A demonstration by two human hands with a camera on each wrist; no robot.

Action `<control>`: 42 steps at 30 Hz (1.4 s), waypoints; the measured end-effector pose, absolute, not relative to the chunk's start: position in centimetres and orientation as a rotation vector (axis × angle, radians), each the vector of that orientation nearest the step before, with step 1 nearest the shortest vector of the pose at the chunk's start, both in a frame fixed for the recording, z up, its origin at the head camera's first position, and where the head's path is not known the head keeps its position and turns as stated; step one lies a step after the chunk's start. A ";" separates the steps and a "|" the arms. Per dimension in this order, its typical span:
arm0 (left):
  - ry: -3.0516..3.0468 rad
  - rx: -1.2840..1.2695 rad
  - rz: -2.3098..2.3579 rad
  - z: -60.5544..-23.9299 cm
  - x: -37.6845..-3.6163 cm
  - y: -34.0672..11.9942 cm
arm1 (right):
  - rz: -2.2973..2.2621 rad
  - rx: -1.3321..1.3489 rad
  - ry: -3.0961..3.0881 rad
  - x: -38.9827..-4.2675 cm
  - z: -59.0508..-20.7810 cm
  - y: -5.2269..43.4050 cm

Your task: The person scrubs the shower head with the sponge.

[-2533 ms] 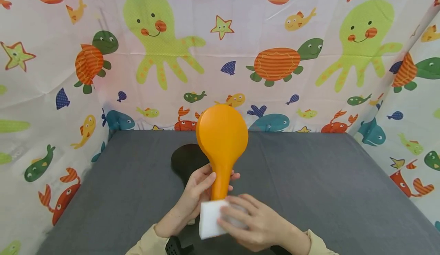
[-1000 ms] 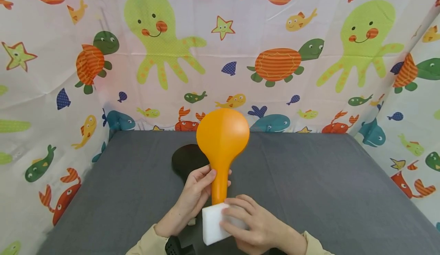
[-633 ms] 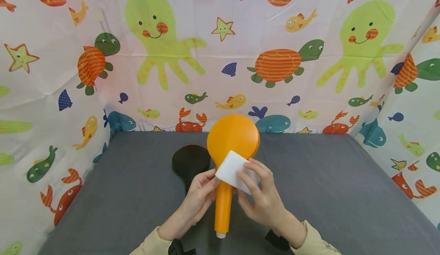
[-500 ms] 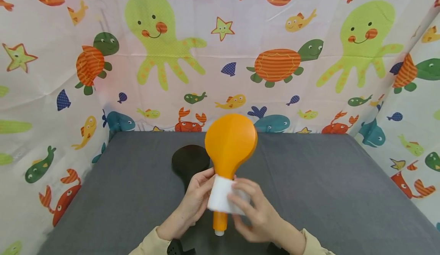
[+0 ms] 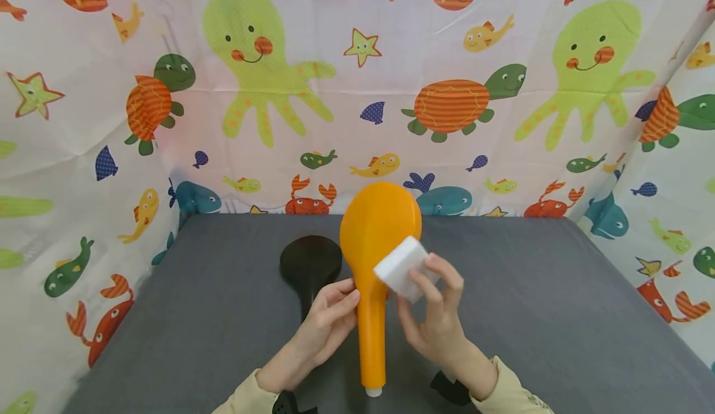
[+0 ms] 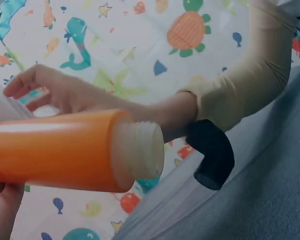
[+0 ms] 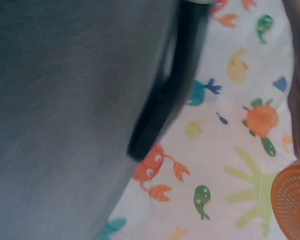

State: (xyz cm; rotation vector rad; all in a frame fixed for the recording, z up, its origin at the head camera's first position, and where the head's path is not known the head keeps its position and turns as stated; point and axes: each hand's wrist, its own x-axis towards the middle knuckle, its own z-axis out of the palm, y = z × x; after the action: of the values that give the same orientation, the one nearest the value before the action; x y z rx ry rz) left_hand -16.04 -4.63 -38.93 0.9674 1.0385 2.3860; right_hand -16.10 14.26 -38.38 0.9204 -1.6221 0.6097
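An orange shower head [image 5: 380,228] is held upright above the grey table [image 5: 558,315], its white threaded end [image 6: 140,150] pointing down. My left hand [image 5: 329,318] grips its handle [image 6: 55,155] from the left. My right hand [image 5: 432,321] pinches a white sponge [image 5: 402,268] and presses it against the lower right side of the orange head. In the right wrist view the orange spray face [image 7: 292,200] shows at the bottom right.
A black shower head [image 5: 310,262] lies on the table just behind my left hand, also seen as the black shower head [image 7: 165,100] in the right wrist view. Sea-animal printed cloth walls [image 5: 357,91] enclose the table on three sides.
My right hand has slid the sponge from the handle up to the right side of the orange head. The shower head has turned slightly and sits lower in my left hand.
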 end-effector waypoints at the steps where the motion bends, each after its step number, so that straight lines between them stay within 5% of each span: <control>1: 1.025 0.970 2.379 -38.9 -16.0 -4.6 | 0.645 0.890 -1.633 -16.1 -38.3 14.3; 14: 0.994 0.826 2.441 -39.2 -16.6 -5.0 | 0.653 1.643 -1.609 -13.6 -40.1 14.6; 25: 1.110 0.788 2.381 -39.5 -16.3 -4.5 | 0.838 1.005 -1.777 -15.1 -40.0 14.3; 37: 1.308 0.763 2.441 -40.4 -17.1 -4.6 | 0.920 1.506 -1.892 -11.2 -41.4 15.6; 42: 1.429 0.617 2.399 -41.2 -17.8 -4.2 | 0.871 1.496 -2.035 -10.6 -41.7 17.5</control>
State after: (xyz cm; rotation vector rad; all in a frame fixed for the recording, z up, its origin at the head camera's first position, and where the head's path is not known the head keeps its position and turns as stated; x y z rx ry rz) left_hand -17.83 -4.19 -41.17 0.6168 1.4291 2.3986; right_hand -10.56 17.47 -41.69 1.4963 -2.0353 0.8711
